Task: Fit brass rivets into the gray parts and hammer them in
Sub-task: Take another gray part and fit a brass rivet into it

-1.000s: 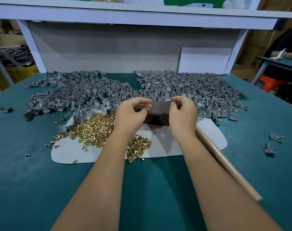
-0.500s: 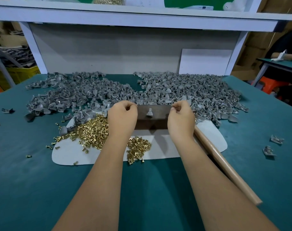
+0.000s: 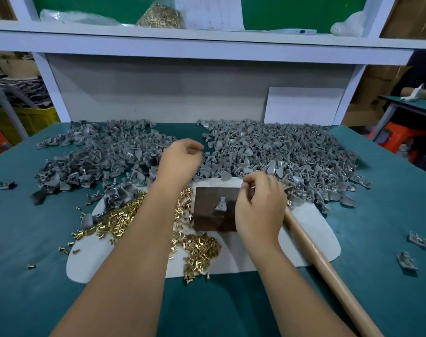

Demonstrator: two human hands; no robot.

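Nearest, two bare forearms over the teal desk (image 3: 37, 276), with a wooden hammer handle (image 3: 328, 266) slanting out from under the right wrist toward the lower right edge. Just beyond, a pale mat (image 3: 311, 239) flat on the desk, strewn with a heap of brass rivets (image 3: 200, 249) below and left of a dark brown block (image 3: 212, 215). On top of that block, near its middle, one gray part (image 3: 221, 206), standing apart from the piles. Right hand (image 3: 258, 207) over the block's right edge, fingers curled, thumb and forefinger pinched together near the far right corner on something too small to name with certainty. Left hand (image 3: 179, 161) raised farther back, above the near edge of the gray parts, fingers loosely curled with nothing visible in them. Both hands well apart, neither touching the gray part on the block. To the right on the desk, two loose gray pieces (image 3: 408, 261) lying alone. Farther back, a broad pile of gray parts (image 3: 280, 152) spread across the desk in two masses, left and right. Behind, a pale back panel (image 3: 158, 93) and a white shelf (image 3: 207, 45) carrying a clear bag of brass pieces (image 3: 161, 17).
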